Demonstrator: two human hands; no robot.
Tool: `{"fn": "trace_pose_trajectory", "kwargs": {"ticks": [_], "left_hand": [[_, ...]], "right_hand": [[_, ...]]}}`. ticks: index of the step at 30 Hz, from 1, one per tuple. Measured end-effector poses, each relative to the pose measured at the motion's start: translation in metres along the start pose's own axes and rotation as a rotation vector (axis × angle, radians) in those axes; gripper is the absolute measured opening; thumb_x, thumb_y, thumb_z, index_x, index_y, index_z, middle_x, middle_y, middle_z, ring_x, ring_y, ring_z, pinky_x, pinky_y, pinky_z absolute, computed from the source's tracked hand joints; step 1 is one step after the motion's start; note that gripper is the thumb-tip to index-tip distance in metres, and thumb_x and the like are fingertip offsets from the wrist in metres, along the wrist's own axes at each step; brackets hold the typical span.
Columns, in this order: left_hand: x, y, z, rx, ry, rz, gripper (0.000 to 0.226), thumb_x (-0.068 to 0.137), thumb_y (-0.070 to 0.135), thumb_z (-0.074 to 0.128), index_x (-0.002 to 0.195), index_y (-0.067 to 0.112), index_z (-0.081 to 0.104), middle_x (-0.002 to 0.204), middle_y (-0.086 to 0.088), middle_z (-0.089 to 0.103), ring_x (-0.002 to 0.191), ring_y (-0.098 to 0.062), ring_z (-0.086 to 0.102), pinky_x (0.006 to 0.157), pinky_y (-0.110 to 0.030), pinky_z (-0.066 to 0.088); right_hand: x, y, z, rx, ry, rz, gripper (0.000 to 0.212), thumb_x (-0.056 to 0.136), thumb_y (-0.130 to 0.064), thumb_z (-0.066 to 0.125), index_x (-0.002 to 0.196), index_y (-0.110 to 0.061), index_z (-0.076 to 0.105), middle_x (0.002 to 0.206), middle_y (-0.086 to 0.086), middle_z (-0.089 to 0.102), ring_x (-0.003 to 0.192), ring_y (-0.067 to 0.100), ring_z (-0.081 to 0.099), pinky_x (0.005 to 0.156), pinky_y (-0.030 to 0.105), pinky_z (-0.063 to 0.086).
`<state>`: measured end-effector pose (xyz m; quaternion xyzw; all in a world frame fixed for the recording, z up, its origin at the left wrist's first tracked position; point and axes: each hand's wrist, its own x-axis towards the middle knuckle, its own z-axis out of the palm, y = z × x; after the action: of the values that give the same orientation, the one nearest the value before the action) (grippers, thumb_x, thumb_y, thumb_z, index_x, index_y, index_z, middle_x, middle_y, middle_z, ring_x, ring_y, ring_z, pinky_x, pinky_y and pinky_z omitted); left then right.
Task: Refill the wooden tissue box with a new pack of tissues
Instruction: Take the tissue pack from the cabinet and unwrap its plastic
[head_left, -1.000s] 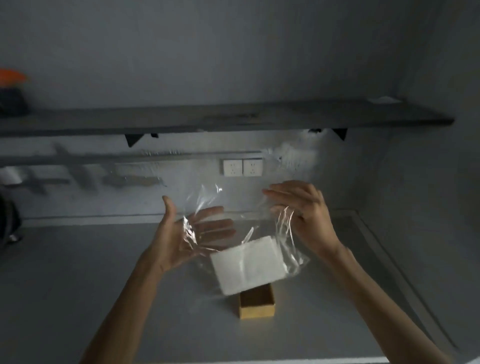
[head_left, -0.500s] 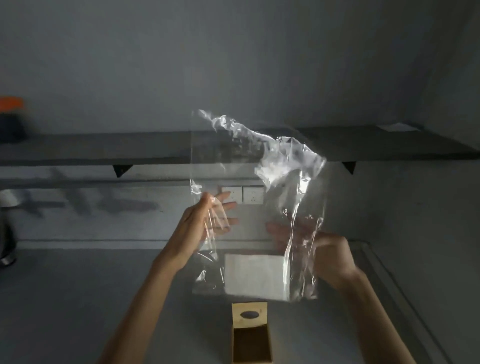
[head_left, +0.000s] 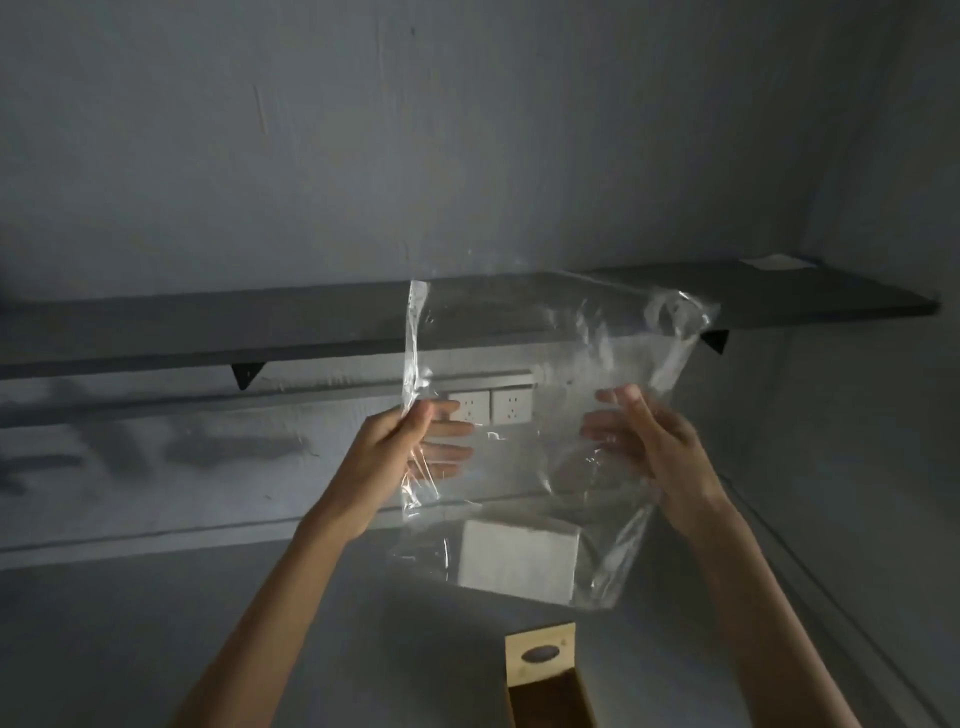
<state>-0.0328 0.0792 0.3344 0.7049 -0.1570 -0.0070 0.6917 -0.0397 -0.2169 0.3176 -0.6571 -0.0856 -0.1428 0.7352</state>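
Both hands held a clear bag (head_left: 545, 415) up in front of the wall. The left hand (head_left: 400, 452) pinched the left edge of the bag between the thumb and the other fingers, which lay behind the plastic. The right hand (head_left: 660, 447) was at the right side of the bag with its fingers spread and only a little bent; they touched the plastic, but I could not tell if they really gripped it. The bag stood almost flat and upright, with its top edge at the height of the shelf (head_left: 260, 327).

The tissues (head_left: 519, 564), a white block, lay at the bottom of the bag, below both hands and a little tilted. Under the bag, well apart from it, the box (head_left: 545, 691) stood open on the counter (head_left: 156, 623). Its lid (head_left: 540, 652), with an oval slot, stood up at the far end of the box, and the inside looked dark. Two sockets (head_left: 491, 405) were on the wall behind the bag, between the hands.
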Motion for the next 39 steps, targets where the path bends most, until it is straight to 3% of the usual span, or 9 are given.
{"fn": "trace_pose_trajectory", "kwargs": {"ticks": [5,10,15,20,27,31,34,37,39], "left_hand": [[-0.002,-0.003,-0.017,-0.089,-0.094,-0.025,0.043,0.102,0.041,0.042,0.121,0.01,0.065,0.114,-0.021,0.072,0.096,-0.043,0.072,0.078,-0.045,0.062],[0.006,-0.015,-0.01,-0.075,-0.012,-0.054,0.045,0.105,0.034,0.037,0.116,-0.001,0.063,0.112,-0.023,0.073,0.102,-0.042,0.071,0.088,-0.049,0.059],[0.006,-0.014,-0.014,-0.07,0.006,0.054,0.035,0.1,0.031,0.048,0.11,0.005,0.068,0.108,-0.017,0.075,0.1,-0.039,0.072,0.085,-0.047,0.061],[0.023,-0.008,-0.003,-0.121,0.062,0.061,0.028,0.099,0.023,0.052,0.104,0.001,0.069,0.102,-0.023,0.074,0.091,-0.039,0.074,0.08,-0.049,0.062],[0.032,-0.013,0.011,-0.207,0.041,0.1,0.03,0.092,0.019,0.057,0.117,0.004,0.064,0.114,-0.023,0.071,0.106,-0.042,0.069,0.09,-0.049,0.058],[0.041,0.013,0.023,-0.127,0.12,0.255,0.021,0.095,0.021,0.059,0.104,0.007,0.071,0.096,-0.019,0.076,0.085,-0.035,0.075,0.072,-0.04,0.062],[0.05,0.023,0.034,-0.03,0.176,0.275,0.017,0.099,0.016,0.055,0.1,0.006,0.069,0.088,-0.013,0.077,0.076,-0.027,0.076,0.067,-0.037,0.063],[0.057,0.033,0.042,0.104,0.157,0.271,0.017,0.099,0.015,0.055,0.1,0.005,0.069,0.086,-0.011,0.077,0.072,-0.022,0.074,0.064,-0.033,0.061],[0.06,0.037,0.043,0.162,0.147,0.246,0.017,0.1,0.012,0.055,0.1,0.001,0.068,0.084,-0.013,0.074,0.065,-0.015,0.071,0.059,-0.029,0.058]], "right_hand": [[0.015,-0.005,0.005,-0.043,0.122,-0.156,0.045,0.08,-0.061,0.069,0.093,-0.019,0.081,0.069,0.0,0.075,0.062,0.006,0.069,0.055,0.016,0.054],[0.008,-0.003,-0.007,-0.103,-0.256,-0.085,0.055,0.094,-0.063,0.046,0.116,-0.02,0.073,0.114,0.011,0.075,0.1,0.023,0.074,0.08,0.028,0.059],[0.012,-0.003,-0.004,-0.189,0.049,-0.212,0.039,0.084,-0.059,0.066,0.091,-0.024,0.081,0.076,0.003,0.078,0.06,0.012,0.073,0.053,0.018,0.055],[0.036,-0.015,-0.008,-0.172,0.041,-0.18,0.044,0.079,-0.063,0.068,0.086,-0.021,0.081,0.074,0.007,0.078,0.064,0.016,0.075,0.054,0.02,0.057],[0.045,-0.019,-0.012,-0.206,-0.065,-0.064,0.044,0.082,-0.053,0.066,0.081,-0.01,0.078,0.072,0.006,0.077,0.058,0.013,0.072,0.051,0.019,0.056],[0.056,-0.029,-0.025,-0.272,-0.174,0.008,0.049,0.081,-0.049,0.064,0.106,-0.009,0.076,0.087,0.006,0.079,0.076,0.021,0.076,0.067,0.027,0.063],[0.066,-0.047,-0.04,-0.29,-0.153,-0.221,0.066,0.085,-0.038,0.07,0.144,-0.019,0.046,0.131,-0.008,0.064,0.119,0.017,0.064,0.099,0.029,0.053],[0.079,-0.086,-0.023,-0.761,-0.002,-0.564,0.087,0.08,-0.068,0.062,0.152,-0.042,0.02,0.156,-0.014,0.028,0.148,0.009,0.022,0.119,0.015,0.018],[0.094,-0.105,0.005,-1.15,-0.083,-0.666,0.089,0.075,-0.079,0.05,0.151,-0.039,0.028,0.159,-0.008,0.03,0.149,0.018,0.018,0.123,0.035,0.013]]}}
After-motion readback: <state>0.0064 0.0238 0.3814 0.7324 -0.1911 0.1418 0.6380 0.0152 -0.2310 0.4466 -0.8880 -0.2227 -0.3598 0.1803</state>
